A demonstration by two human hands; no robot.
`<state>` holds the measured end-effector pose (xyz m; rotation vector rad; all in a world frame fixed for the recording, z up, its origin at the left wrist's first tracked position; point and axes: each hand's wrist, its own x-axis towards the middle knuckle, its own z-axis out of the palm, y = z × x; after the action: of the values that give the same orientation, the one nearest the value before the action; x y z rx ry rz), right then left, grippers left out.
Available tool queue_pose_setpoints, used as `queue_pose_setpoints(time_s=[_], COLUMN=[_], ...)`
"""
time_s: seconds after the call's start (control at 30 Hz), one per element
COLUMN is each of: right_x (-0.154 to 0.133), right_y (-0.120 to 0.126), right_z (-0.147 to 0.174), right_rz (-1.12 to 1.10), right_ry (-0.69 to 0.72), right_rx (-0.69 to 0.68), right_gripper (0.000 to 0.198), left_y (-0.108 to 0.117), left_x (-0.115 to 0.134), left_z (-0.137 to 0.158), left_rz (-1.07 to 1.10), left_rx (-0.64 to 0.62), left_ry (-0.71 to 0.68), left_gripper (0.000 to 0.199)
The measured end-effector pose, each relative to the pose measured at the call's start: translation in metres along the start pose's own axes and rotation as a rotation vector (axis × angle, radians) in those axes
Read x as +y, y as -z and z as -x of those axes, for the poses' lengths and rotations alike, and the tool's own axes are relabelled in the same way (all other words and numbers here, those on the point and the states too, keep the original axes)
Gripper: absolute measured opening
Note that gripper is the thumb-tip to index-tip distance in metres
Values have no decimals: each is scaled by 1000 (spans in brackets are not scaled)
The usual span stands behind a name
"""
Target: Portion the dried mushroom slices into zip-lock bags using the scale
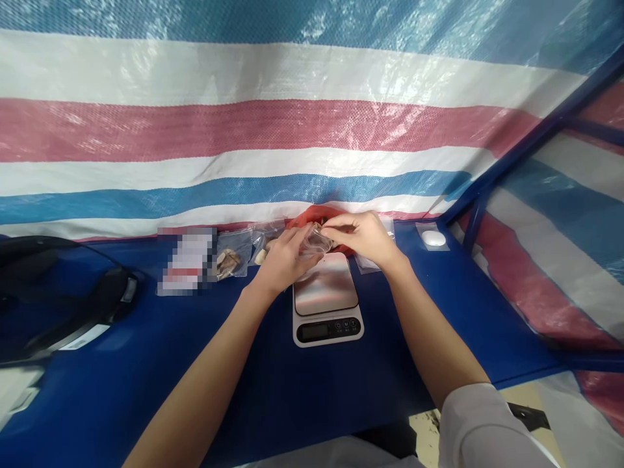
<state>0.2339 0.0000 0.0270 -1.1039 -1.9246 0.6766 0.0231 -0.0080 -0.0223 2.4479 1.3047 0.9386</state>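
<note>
My left hand is closed around a small clear plastic bag, just above the far edge of a white kitchen scale. My right hand pinches with thumb and fingertips at the bag's right edge. Behind both hands lies a red bag, partly hidden, with pale pieces showing near its mouth. The scale has a shiny metal plate with nothing on it, and its display looks dark. Whether anything is inside the clear bag I cannot tell.
Left of the hands lie clear bags with brownish pieces and pale pieces, beside a blurred-out card. A white oval object rests at right. A black headset-like item is at left. Striped sheeting rises behind the blue table.
</note>
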Motion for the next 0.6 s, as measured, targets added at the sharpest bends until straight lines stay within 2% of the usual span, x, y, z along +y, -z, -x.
queue_pose_setpoints(time_s=[0.17,0.3,0.43,0.6], right_x=[-8,-5,0,6], right_y=[-18,-24,-16,-2], right_z=[0,-1,-1,0], right_rz=[145,235,63,-211], right_ry=[74,95,99,55], right_rx=[-91,-152,-163,-112], right_gripper=[14,21,18,18], left_y=[-7,-6,4,29], left_x=[2,3,2,-1], left_z=[-1,-2,-2,-4], left_rz=[32,56,83,95], left_rx=[48,30,-32,-162], left_ry=[-38,-32,25,150], left_gripper=[55,54,58,48])
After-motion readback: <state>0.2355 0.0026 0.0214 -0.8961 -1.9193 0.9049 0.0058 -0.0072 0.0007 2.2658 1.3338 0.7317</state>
